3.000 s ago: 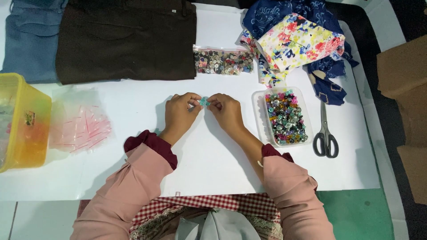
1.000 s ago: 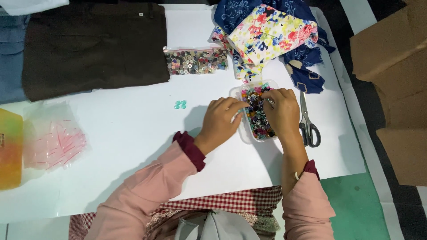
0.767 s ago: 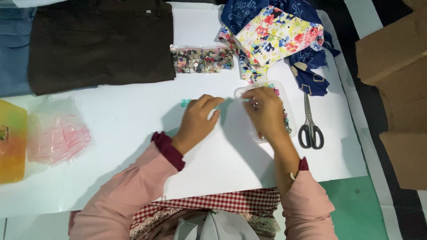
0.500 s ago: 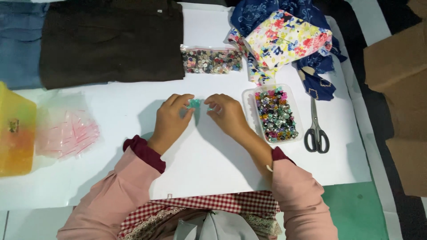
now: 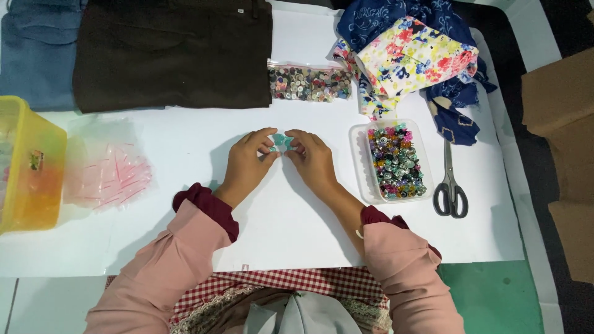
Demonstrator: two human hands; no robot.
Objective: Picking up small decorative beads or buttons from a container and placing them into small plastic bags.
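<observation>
My left hand (image 5: 249, 161) and my right hand (image 5: 312, 159) rest side by side on the white table sheet (image 5: 297, 222), fingertips meeting around a few small teal buttons (image 5: 279, 141). Both hands pinch or touch these buttons; how many lie there is hard to tell. To the right of my right hand stands a clear plastic tray (image 5: 357, 162) filled with several mixed colourful buttons (image 5: 396, 162).
A zip bag of dark buttons (image 5: 309, 83) lies at the back. Brown trousers (image 5: 173, 52) and blue jeans (image 5: 38, 52) lie back left, floral and blue cloths (image 5: 414, 52) back right. Scissors (image 5: 450, 185), small clear bags (image 5: 105, 170), a yellow box (image 5: 28, 164), and cardboard (image 5: 560, 93) sit around.
My hands left the button tray and came back left to the middle of the sheet, meeting at the teal buttons there. The view also shifted.
</observation>
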